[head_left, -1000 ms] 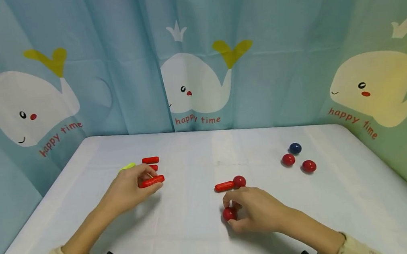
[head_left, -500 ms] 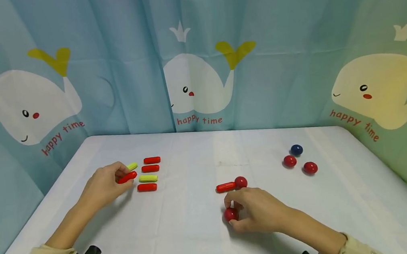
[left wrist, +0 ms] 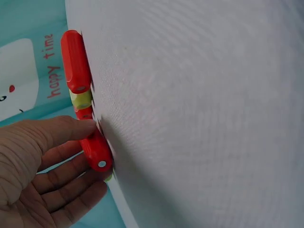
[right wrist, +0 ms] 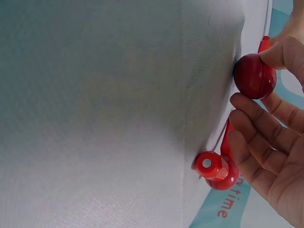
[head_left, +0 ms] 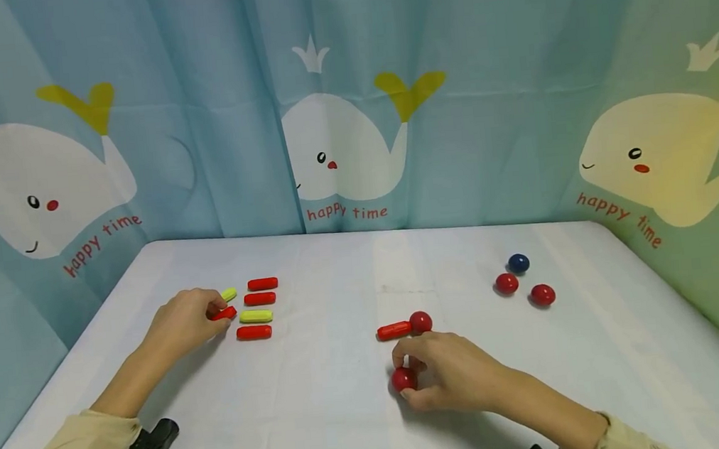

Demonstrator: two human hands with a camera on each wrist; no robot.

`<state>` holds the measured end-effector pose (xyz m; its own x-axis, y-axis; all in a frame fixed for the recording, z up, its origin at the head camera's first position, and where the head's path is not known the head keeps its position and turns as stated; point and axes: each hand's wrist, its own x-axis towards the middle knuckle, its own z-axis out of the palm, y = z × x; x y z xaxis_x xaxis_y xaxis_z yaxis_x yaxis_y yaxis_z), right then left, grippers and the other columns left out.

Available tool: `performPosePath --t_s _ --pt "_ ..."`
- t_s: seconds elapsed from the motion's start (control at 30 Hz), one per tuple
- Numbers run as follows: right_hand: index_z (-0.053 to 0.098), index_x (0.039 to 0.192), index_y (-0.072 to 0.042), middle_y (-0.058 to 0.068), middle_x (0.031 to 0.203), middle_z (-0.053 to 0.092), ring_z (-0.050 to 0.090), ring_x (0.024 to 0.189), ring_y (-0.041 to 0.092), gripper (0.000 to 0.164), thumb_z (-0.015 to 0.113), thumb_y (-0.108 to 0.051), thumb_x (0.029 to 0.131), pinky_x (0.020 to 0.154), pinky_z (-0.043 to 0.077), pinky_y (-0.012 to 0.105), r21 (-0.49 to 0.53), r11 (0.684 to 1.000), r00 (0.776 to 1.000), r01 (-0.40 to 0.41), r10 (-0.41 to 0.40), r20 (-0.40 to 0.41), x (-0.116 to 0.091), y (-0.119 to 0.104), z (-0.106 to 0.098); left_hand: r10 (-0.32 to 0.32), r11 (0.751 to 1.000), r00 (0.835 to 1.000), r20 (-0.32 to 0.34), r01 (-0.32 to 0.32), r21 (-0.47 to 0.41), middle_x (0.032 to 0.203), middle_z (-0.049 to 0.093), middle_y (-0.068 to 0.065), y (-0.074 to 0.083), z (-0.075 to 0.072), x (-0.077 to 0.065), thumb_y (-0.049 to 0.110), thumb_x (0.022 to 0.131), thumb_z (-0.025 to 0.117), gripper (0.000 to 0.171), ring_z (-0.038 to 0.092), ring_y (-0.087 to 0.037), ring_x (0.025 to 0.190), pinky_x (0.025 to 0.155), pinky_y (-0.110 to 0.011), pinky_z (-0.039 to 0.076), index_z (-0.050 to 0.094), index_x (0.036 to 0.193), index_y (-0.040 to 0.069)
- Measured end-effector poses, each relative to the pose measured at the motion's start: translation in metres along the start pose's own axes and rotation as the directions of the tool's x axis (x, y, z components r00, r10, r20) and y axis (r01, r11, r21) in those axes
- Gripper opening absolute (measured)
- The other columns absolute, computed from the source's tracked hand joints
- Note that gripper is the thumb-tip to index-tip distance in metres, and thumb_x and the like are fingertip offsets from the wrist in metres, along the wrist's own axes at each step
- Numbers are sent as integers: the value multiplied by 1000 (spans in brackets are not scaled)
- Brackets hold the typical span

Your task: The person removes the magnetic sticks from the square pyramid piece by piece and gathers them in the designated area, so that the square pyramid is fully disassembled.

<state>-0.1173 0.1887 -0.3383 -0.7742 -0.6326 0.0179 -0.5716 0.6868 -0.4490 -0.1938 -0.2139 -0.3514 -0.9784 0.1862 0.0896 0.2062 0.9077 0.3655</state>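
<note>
In the head view my left hand [head_left: 183, 322] pinches a short red stick [head_left: 225, 313] between thumb and fingers, at the table's left side. In the left wrist view this stick [left wrist: 98, 153] shows a silver dot on its end and lies close to the table surface. Beside it are a yellow stick [head_left: 229, 294], partly hidden by the hand, and a column of red and yellow sticks [head_left: 256, 317]. Lower right, my right hand [head_left: 454, 373] pinches a red ball [head_left: 404, 379] at the table. A seam runs round that ball [right wrist: 255, 76] in the right wrist view.
Just behind my right hand another red stick [head_left: 394, 330] meets a red ball [head_left: 421, 322]. Farther right lie a blue ball [head_left: 518, 263] and two red balls [head_left: 506, 283]. A blue whale-print curtain [head_left: 228, 122] hangs behind the white table [head_left: 325, 277].
My left hand has moved left with the red stick, away from over the column of sticks, then settled slightly lower. The right hand keeps its grip on the ball in place.
</note>
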Motion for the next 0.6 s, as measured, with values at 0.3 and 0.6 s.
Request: performPosePath --t_s 0.3,0.6 --pt "67 102 -22 -18 81 62 56 73 2 28 83 -23 79 69 49 25 -6 1000 1000 -1 1 -15 -2 -1 -1 -1 1000 1000 15 1 5 87 72 -10 -1 -1 0 13 83 82 27 64 -25 79 72 -46 56 72 101 -4" --pt "66 104 -25 -18 87 62 56 82 3 29 83 -27 80 73 51 27 -53 999 998 3 -7 -63 -10 0 4 28 999 998 -49 -29 -17 97 74 -15 12 -11 -14 19 86 81 31 67 -31 87 75 -49 56 72 107 -1"
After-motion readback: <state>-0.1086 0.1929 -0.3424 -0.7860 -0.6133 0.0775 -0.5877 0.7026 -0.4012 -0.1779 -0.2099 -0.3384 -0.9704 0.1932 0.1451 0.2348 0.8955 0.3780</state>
